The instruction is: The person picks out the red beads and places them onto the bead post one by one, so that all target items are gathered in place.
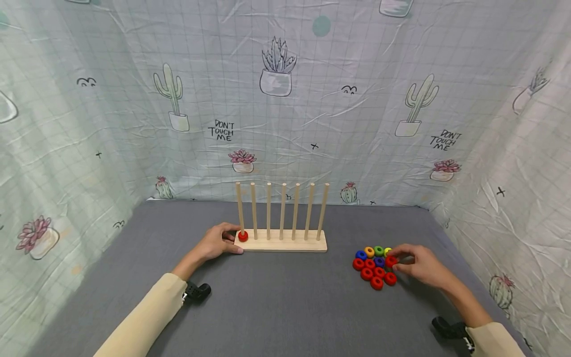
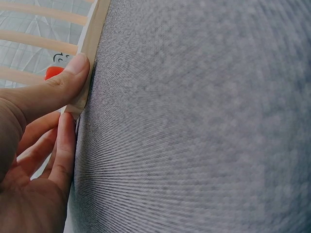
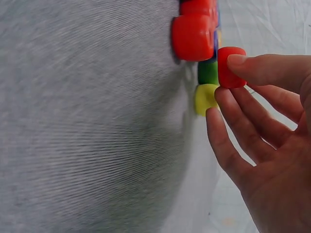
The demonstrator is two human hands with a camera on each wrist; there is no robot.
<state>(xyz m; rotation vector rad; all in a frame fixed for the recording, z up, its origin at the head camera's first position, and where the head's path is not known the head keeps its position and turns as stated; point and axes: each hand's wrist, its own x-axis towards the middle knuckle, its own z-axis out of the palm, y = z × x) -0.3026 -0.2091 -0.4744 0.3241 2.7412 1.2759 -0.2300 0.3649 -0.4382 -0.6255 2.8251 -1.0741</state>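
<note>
A wooden peg rack (image 1: pixel 281 245) with a row of several upright dowels stands on the grey table. One red ring (image 1: pixel 243 236) sits at the foot of its leftmost peg. My left hand (image 1: pixel 219 242) grips the left end of the base, thumb along the front edge, as the left wrist view also shows. To the right, my right hand (image 1: pixel 421 265) pinches a red ring (image 3: pixel 231 67) between thumb and fingers. In the right wrist view that ring is raised off the table, beside a green ring (image 3: pixel 208 73) and a yellow ring (image 3: pixel 206 99).
Several loose rings lie in a cluster right of the rack: red rings (image 1: pixel 376 283) in front, blue (image 1: pixel 361 255), orange (image 1: pixel 369 252) and green (image 1: pixel 378 251) behind. A cloth backdrop (image 1: pixel 285 124) printed with cacti surrounds the grey tabletop (image 1: pixel 276 302) at the back and sides.
</note>
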